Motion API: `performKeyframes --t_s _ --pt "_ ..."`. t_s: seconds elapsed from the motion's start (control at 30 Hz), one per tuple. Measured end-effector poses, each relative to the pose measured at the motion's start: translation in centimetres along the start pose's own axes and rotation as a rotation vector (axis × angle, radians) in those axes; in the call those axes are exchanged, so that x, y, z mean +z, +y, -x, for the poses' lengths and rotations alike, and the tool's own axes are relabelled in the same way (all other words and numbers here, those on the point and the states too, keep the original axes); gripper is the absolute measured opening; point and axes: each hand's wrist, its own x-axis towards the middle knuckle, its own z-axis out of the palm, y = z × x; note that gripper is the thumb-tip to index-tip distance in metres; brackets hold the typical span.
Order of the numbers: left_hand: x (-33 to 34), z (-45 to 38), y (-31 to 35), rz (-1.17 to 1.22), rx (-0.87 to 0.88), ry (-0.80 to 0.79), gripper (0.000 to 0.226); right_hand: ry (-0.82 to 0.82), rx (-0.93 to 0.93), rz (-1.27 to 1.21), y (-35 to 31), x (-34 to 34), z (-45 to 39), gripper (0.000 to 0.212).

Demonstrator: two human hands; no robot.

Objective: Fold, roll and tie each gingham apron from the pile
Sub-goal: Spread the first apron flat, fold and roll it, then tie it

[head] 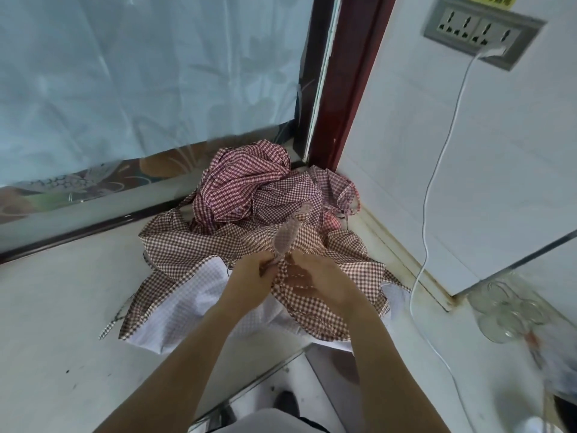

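Both hands met over the near apron (187,248) on the pale tabletop (62,307): the left hand (249,276) pinched a gingham strap (285,237), the right hand (315,281) gripped bunched cloth. Beyond them the pile (246,182) of aprons lay heaped in the corner, against the window (140,73).

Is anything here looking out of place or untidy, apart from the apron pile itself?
Only a white cable hanging loosely from the wall socket down past the glasses at the counter's right edge.
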Motion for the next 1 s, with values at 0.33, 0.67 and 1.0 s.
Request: performKeyframes --t_s 0.33,0.67,1.0 --pt "-1.2 0.1 0.8 0.342 -0.182 -0.243 0.025 0.067 -0.484 1.159 -4.2 -2.8 -4.5 0.056" --pt "-5.1 -0.7 -1.7 -0.154 -0.063 -0.080 0.024 0.055 -0.304 1.054 -7.3 -8.5 -6.0 0.012" --pt "-10.2 -3.5 0.1 0.361 -0.196 0.415 0.020 -0.007 -0.413 0.543 -13.3 -10.1 -3.1 0.003"
